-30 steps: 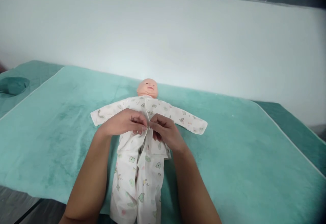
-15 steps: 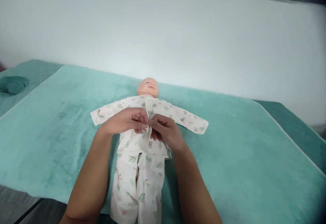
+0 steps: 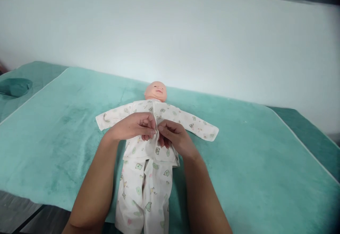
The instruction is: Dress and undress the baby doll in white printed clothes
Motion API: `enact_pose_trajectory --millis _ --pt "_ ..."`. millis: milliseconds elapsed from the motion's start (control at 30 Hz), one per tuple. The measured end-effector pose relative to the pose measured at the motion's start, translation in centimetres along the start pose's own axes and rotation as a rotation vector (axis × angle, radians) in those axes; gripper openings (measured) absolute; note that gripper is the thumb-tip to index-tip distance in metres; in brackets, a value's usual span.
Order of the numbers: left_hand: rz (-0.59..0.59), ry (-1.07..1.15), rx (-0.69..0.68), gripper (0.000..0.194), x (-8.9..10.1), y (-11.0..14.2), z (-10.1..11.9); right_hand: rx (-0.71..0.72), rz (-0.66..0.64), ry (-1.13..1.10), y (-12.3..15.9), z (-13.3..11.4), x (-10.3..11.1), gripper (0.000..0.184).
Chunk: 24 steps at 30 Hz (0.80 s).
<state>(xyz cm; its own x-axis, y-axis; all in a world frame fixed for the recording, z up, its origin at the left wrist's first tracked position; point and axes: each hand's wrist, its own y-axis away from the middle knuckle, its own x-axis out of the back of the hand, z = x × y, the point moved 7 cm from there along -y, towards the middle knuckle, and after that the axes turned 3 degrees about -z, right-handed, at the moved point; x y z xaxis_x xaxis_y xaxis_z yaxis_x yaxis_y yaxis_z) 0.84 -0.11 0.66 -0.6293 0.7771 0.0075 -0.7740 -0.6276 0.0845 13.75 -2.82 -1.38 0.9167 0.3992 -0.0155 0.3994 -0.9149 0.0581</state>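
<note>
A baby doll [image 3: 155, 91] lies on its back, dressed in a white printed long-sleeved top [image 3: 166, 112] and matching trousers [image 3: 145, 195]. Both sleeves stretch out to the sides. My left hand [image 3: 139, 126] is at the front opening of the top, its thumb and fingers pinched on the fabric edge by a small button [image 3: 156, 132]. On the other side of the opening, my right hand [image 3: 172, 134] has its thumb and forefinger closed on the other edge of the top. The fingertips of both hands nearly meet. The doll's own hands are hidden inside the sleeves.
A teal cloth [image 3: 255, 163] covers the table under the doll. At the far left there is an oval hole [image 3: 16, 87] in the padded surface. A pale wall [image 3: 202, 39] rises behind the table. Grey floor [image 3: 16, 209] shows at the lower left.
My right thumb and forefinger have drawn slightly back from the left fingertips, so the small button shows more clearly. The doll lies as before; the view has shifted a little.
</note>
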Motion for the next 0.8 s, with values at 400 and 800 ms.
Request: enact_pose_trajectory --millis 400,800 --pt "0.004 -0.038 0.029 0.022 -0.1 0.03 -0.07 -0.096 -0.047 0.101 0.55 0.64 -0.22 0.026" --pt "0.147 -0.421 0.138 0.015 -0.23 0.49 0.78 -0.065 -0.039 0.115 0.44 0.4 -0.45 0.025"
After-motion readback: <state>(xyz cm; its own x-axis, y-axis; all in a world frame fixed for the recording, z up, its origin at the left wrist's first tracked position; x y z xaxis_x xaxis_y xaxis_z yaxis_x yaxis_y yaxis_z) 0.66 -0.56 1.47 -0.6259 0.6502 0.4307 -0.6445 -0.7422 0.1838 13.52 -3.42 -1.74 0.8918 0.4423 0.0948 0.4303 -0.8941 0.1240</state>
